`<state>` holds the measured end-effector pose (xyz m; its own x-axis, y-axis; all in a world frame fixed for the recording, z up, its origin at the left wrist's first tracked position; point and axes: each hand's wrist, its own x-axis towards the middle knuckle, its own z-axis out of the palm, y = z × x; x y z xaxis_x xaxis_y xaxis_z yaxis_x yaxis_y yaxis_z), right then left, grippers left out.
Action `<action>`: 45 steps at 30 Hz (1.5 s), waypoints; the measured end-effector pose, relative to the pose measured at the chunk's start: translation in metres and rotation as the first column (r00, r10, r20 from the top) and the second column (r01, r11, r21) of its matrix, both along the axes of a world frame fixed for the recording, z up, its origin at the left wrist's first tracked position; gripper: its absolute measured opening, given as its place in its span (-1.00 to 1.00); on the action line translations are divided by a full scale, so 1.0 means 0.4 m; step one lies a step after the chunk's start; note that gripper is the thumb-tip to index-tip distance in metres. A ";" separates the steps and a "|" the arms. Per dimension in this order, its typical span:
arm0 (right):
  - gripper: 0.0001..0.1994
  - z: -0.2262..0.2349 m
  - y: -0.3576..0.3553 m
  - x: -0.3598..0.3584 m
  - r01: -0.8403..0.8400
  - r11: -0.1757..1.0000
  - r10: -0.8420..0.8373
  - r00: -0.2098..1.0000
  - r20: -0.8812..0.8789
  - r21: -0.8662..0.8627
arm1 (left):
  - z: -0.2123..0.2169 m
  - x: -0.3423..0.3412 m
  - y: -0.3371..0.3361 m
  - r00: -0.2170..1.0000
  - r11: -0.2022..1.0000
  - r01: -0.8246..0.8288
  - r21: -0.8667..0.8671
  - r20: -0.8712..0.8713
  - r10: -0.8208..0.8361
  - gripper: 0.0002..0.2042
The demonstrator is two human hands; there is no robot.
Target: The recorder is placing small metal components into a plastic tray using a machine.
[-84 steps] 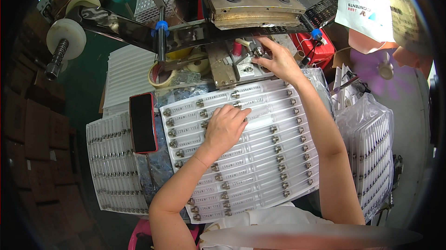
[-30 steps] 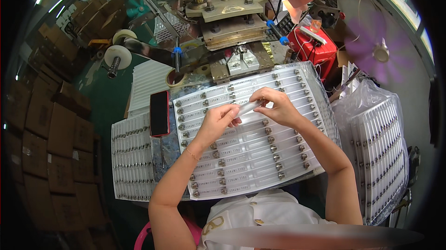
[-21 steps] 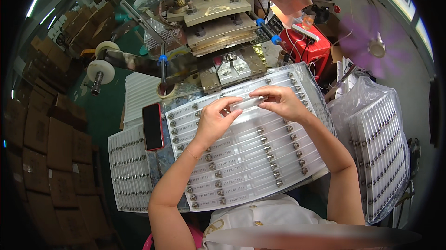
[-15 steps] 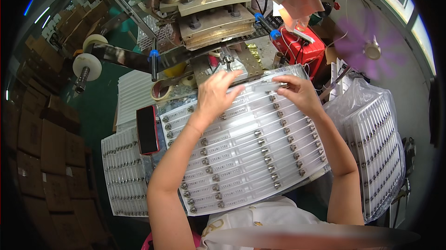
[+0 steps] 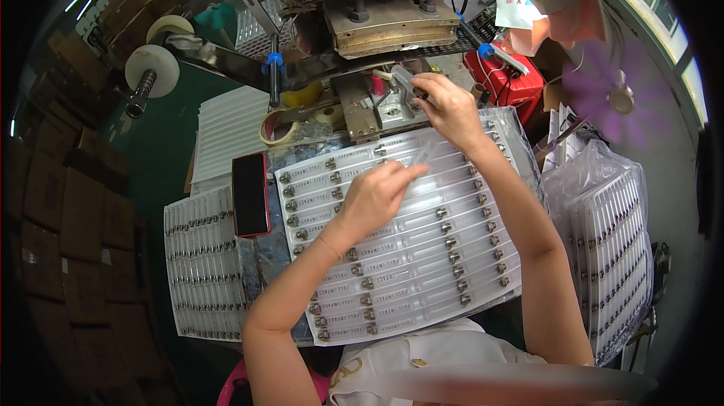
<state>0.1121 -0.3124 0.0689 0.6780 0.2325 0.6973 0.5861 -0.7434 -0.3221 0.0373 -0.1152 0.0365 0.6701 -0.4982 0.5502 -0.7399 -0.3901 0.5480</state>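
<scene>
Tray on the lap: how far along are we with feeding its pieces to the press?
Done: cannot count, though some slots near the tray's top edge look empty. In hand: the right hand holds a small piece at the press fixture, while the left hand rests on the tray's upper rows. Left: most rows are filled with metal-tipped pieces, and more full trays lie at the left.

red phone [image 5: 250, 193], tape roll [image 5: 276, 128] – red toolbox [image 5: 507, 83]
</scene>
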 end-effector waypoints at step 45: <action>-0.78 -0.121 -0.061 -0.301 -0.383 0.833 0.215 0.889 -0.403 -0.400 | -0.067 -0.021 0.043 0.990 0.942 -0.092 0.323 -0.068 0.120 -0.74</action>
<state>-0.0084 -0.3368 0.0205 0.6882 0.6951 0.2079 0.7255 -0.6571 -0.2045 0.0287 -0.0980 0.0096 0.7661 -0.5617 0.3124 -0.6407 -0.6282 0.4415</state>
